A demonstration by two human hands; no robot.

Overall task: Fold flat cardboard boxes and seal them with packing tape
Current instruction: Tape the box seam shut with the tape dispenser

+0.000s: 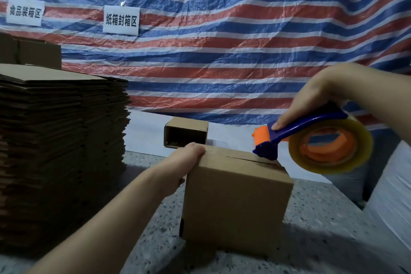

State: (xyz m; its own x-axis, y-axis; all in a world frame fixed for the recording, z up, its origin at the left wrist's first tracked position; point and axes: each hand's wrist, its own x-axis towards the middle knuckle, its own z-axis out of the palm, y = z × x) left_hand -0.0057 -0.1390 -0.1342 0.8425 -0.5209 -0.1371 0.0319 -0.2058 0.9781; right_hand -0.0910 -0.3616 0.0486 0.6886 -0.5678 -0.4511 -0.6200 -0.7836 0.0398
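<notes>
A folded brown cardboard box [235,202] stands on the speckled floor, its top flaps closed with a seam across the top. My left hand [185,160] grips the box's top left edge, thumb down the side. My right hand [311,100] holds a blue and orange tape dispenser [289,135] carrying a roll of clear packing tape [331,147]. The dispenser's blue front end touches the right end of the top seam.
A tall stack of flat cardboard boxes [60,151] fills the left. A small open-ended box [185,132] lies behind the one I hold. A striped tarp [222,62] with two paper signs hangs at the back. White sacks [389,196] sit at the right.
</notes>
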